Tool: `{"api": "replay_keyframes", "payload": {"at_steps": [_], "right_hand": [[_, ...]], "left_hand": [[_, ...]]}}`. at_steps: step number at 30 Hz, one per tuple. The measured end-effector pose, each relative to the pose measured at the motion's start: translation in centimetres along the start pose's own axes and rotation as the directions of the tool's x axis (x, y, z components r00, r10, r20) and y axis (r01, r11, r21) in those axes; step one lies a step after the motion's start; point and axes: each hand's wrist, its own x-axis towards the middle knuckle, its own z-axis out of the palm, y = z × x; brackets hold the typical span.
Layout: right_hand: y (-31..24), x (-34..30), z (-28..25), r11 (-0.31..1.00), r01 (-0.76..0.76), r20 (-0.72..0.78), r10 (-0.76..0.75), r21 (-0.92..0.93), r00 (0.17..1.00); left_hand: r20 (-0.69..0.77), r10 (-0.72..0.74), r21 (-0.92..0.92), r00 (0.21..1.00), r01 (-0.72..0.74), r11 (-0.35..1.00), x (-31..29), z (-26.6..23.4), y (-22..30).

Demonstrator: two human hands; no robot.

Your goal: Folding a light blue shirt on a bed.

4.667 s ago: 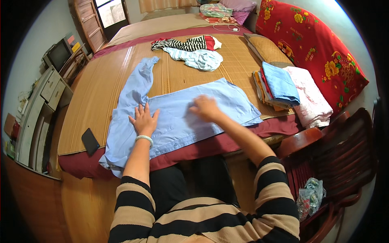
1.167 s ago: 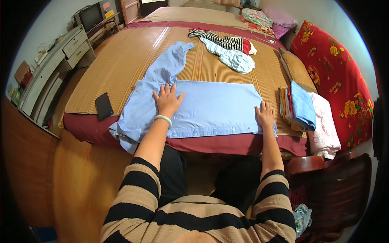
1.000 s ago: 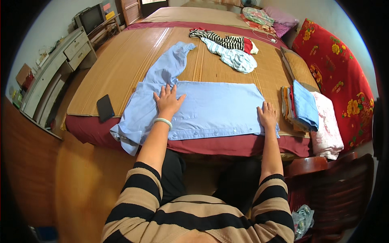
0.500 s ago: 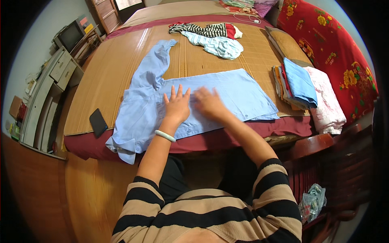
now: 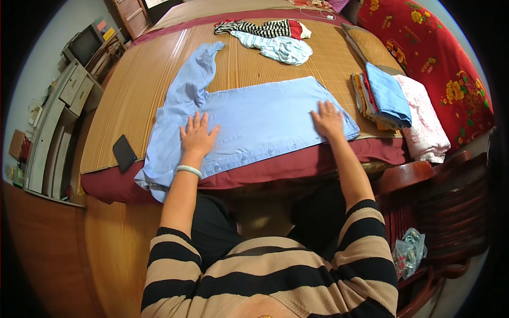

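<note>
A light blue button shirt [image 5: 254, 114] lies spread along the near edge of the bed, its body flat to the right and one sleeve stretching away at the far left. Near the collar end, my left hand [image 5: 198, 135] presses flat on the cloth with fingers spread; a pale bangle [image 5: 189, 171] circles that wrist. Toward the hem, my right hand [image 5: 327, 121] rests flat on the shirt, fingers apart. Neither hand grips anything. The shirt's collar part hangs slightly over the bed edge at the left.
A black phone [image 5: 124, 153] lies left of the shirt on the mat [image 5: 122, 95]. Striped clothes [image 5: 273, 40] are heaped farther back. Folded clothes [image 5: 388, 98] are stacked at the right, beside a pink-white folded cloth [image 5: 424, 127]. A dark wooden chair [image 5: 405, 177] stands at the lower right.
My hands have moved apart across the shirt: the left toward the collar end, the right toward the hem. The cloth between them looks flatter. The view has shifted slightly.
</note>
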Motion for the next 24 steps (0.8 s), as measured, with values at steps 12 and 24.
{"api": "replay_keyframes", "payload": {"at_steps": [12,24], "right_hand": [[-0.2,0.5,-0.4,0.990,-0.119,-0.049,0.123,0.073,0.991],[-12.6,2.9,1.3,0.774,0.577,-0.107,-0.571,0.262,0.814]], "left_hand": [[0.076,-0.106,-0.034,0.991,0.109,0.993,0.9,-1.8,3.6],[0.103,0.152,-0.011,0.983,-0.152,0.988,4.1,-0.5,8.3]]}}
